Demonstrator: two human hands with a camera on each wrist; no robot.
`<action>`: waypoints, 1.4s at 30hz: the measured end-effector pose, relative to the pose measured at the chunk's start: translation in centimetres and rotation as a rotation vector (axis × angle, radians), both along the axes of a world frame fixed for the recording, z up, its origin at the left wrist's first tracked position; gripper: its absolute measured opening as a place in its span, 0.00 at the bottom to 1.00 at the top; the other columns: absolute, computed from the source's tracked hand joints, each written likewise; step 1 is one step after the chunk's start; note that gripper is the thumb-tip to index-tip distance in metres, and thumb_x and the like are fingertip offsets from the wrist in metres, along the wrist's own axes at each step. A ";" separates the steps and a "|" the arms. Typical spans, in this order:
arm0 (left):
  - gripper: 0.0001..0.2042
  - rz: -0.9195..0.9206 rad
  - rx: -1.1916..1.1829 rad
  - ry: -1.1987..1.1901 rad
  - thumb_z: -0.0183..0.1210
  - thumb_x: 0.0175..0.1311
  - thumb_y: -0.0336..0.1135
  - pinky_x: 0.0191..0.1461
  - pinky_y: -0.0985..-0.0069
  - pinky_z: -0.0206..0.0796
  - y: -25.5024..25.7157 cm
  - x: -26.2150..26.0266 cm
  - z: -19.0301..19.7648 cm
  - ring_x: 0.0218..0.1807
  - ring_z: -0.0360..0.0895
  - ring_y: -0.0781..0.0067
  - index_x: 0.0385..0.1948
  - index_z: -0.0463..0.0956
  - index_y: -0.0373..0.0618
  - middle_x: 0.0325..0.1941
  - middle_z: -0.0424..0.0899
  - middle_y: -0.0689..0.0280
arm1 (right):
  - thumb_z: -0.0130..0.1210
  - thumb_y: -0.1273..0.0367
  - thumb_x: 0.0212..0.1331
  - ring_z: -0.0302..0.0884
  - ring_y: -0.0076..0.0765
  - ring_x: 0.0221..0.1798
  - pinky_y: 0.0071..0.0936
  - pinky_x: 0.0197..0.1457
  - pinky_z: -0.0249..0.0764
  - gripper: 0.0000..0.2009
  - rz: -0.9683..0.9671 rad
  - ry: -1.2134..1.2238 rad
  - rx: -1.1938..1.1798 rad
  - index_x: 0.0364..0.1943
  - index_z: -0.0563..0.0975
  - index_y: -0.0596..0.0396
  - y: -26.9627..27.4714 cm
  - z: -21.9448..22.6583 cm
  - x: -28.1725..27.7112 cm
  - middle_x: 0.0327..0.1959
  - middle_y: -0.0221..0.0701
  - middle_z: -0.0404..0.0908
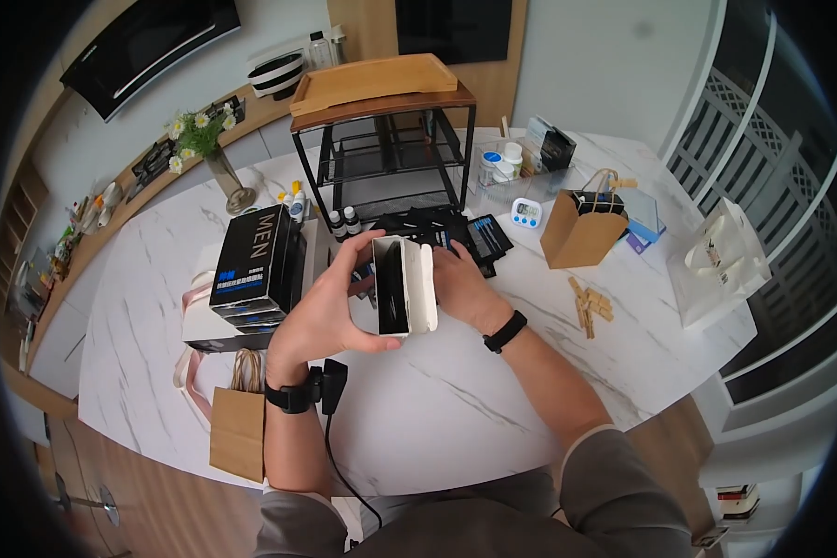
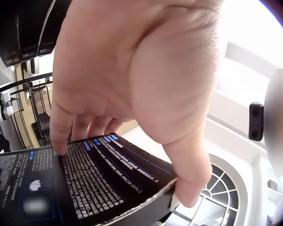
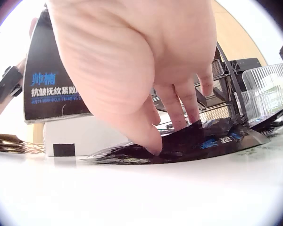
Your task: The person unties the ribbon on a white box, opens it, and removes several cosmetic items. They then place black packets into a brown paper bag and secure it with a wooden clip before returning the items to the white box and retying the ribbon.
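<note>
My left hand (image 1: 321,316) holds a black printed carton (image 2: 99,174) above the table, thumb on one edge and fingers across the far side. Its white-lined end flap (image 1: 422,288) stands open toward me, and dark contents show inside. My right hand (image 3: 132,61) is down at a spread of flat black sachets (image 3: 193,146) on the table, pinching at them between thumb and fingers. In the head view the carton partly hides the right fingertips. More sachets (image 1: 488,239) lie just beyond that hand.
Stacked black cartons (image 1: 260,265) stand at left on a white box. Behind the sachets is a black rack (image 1: 381,153) with a wooden tray (image 1: 381,82). Two small bottles (image 1: 344,221) stand by it. At right are a timer (image 1: 526,213), paper bag (image 1: 581,228) and wooden clips (image 1: 591,305).
</note>
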State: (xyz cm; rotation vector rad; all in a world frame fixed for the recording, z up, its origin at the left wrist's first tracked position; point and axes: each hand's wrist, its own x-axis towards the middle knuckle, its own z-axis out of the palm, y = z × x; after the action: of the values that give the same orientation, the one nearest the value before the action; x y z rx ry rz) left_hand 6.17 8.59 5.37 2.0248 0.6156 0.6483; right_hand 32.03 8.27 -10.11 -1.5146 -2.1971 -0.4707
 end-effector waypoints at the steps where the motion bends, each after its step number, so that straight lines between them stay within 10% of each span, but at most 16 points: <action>1: 0.62 -0.032 -0.012 -0.020 0.86 0.36 0.39 0.80 0.53 0.64 -0.1 0.0 0.1 0.80 0.63 0.52 0.79 0.54 0.46 0.76 0.68 0.52 | 0.57 0.73 0.62 0.78 0.47 0.63 0.54 0.77 0.62 0.23 -0.003 0.003 0.000 0.64 0.78 0.51 0.0 -0.1 -0.3 0.46 0.36 0.83; 15: 0.62 -0.107 -0.005 -0.051 0.86 0.35 0.38 0.81 0.50 0.62 -0.8 0.1 0.4 0.80 0.62 0.55 0.80 0.54 0.48 0.77 0.64 0.55 | 0.60 0.72 0.57 0.81 0.39 0.48 0.38 0.56 0.70 0.03 -0.099 0.016 -0.026 0.32 0.84 0.48 -0.1 0.9 0.0 0.37 0.30 0.83; 29: 0.61 -0.095 -0.011 -0.131 0.86 0.38 0.37 0.83 0.52 0.60 -1.6 1.5 0.2 0.81 0.60 0.57 0.78 0.51 0.47 0.76 0.64 0.55 | 0.65 0.79 0.54 0.86 0.55 0.37 0.46 0.40 0.80 0.09 -0.276 0.607 0.160 0.36 0.77 0.55 -2.7 8.5 2.7 0.33 0.42 0.86; 42: 0.61 -0.084 0.089 -0.051 0.86 0.39 0.38 0.82 0.55 0.64 -1.6 2.0 0.1 0.78 0.66 0.54 0.77 0.51 0.42 0.74 0.66 0.49 | 0.66 0.76 0.60 0.86 0.54 0.30 0.43 0.35 0.80 0.08 -0.284 0.610 0.211 0.39 0.77 0.56 -3.1 9.4 2.4 0.26 0.41 0.85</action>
State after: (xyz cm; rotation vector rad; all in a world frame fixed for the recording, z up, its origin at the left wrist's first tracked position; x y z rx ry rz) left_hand 8.19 6.97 5.51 2.0976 0.4772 0.6853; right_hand 34.43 5.19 -0.69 -1.5946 -1.4355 -0.2645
